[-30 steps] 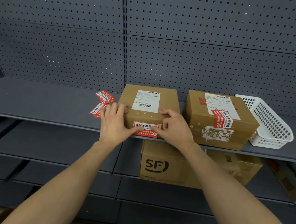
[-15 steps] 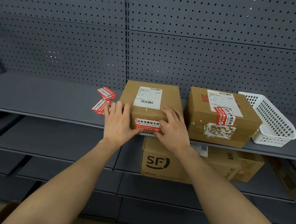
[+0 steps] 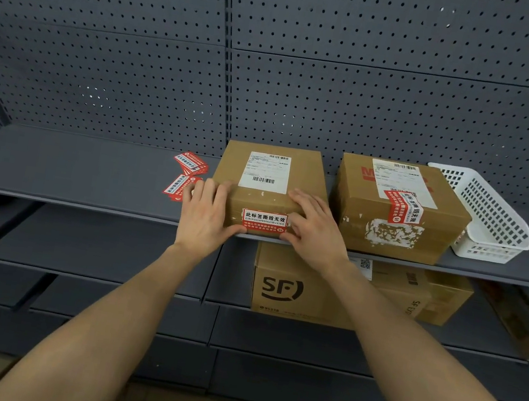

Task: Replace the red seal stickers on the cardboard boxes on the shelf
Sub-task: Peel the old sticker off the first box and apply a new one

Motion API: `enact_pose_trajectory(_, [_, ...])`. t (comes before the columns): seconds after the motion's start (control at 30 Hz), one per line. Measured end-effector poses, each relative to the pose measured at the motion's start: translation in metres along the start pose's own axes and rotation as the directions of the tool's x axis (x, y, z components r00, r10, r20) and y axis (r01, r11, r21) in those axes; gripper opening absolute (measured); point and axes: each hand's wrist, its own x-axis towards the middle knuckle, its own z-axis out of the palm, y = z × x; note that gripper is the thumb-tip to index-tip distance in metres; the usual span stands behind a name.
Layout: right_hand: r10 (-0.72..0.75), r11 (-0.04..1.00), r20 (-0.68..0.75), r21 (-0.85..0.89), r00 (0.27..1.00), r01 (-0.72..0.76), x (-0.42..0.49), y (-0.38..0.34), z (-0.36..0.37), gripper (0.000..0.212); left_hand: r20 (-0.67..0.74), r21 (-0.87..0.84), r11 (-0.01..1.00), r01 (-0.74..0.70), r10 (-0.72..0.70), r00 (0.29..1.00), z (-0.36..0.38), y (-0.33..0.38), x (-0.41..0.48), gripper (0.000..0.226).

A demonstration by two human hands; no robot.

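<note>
The red seal sticker (image 3: pixel 264 221) sits on the near face of the left cardboard box (image 3: pixel 233 167), just under the top edge, and its long axis runs left to right. The box stands at the near edge of the shelf (image 3: pixel 52 173).

The sticker lies exactly between the two hands. The left hand (image 3: pixel 206 217) is at its left end and the right hand (image 3: pixel 315 234) at its right end. Each has straight fingers laid flat on the box top and the thumb down on the near face. Neither hand grips anything — they only press. The thumbs seem to touch the sticker ends, but they may be on the cardboard just beside it.

Both hands are equally near, so I judge that a smoothing move would go along the long axis, outward from the middle.

To the right, the second cardboard box (image 3: pixel 436 241) carries its own red sticker (image 3: pixel 402 206), folded over the top edge. Spare stickers (image 3: pixel 190 162) lie just left of the left hand — a white basket (image 3: pixel 491 250) stands at the far right.
</note>
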Motion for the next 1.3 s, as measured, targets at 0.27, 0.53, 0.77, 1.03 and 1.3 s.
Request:
enact_pose_trajectory(0.27, [0.033, 0.993, -0.038, 0.117, 0.999, -0.028, 0.001, -0.002, -0.006, 0.032, -0.011, -0.139, 0.989, 0.04, -0.042, 0.999, -0.001, 0.0, 0.001, 0.1])
enact_pose_trajectory(0.53, [0.065, 0.969, -0.064, 0.241, 0.996, -0.048, 0.003, -0.004, -0.008, 0.051, 0.032, -0.333, 0.94, 0.08, -0.074, 0.997, -0.003, -0.005, 0.007, 0.095])
enact_pose_trajectory(0.77, [0.076, 0.976, -0.017, 0.206, 0.997, -0.071, 0.002, -0.004, -0.013, 0.055, 0.011, -0.279, 0.959, 0.053, -0.052, 0.999, -0.004, -0.004, 0.004, 0.093])
enact_pose_trajectory(1.03, [0.115, 0.987, -0.056, 0.123, 0.992, -0.107, 0.002, -0.015, 0.0, 0.025, -0.001, -0.158, 0.979, 0.129, -0.131, 0.991, 0.001, 0.018, -0.001, 0.109])
enact_pose_trajectory(1.3, [0.067, 0.987, 0.01, 0.146, 0.998, -0.067, 0.002, -0.004, -0.008, 0.048, 0.009, -0.226, 0.973, 0.045, -0.044, 0.999, 0.003, -0.005, 0.003, 0.103])
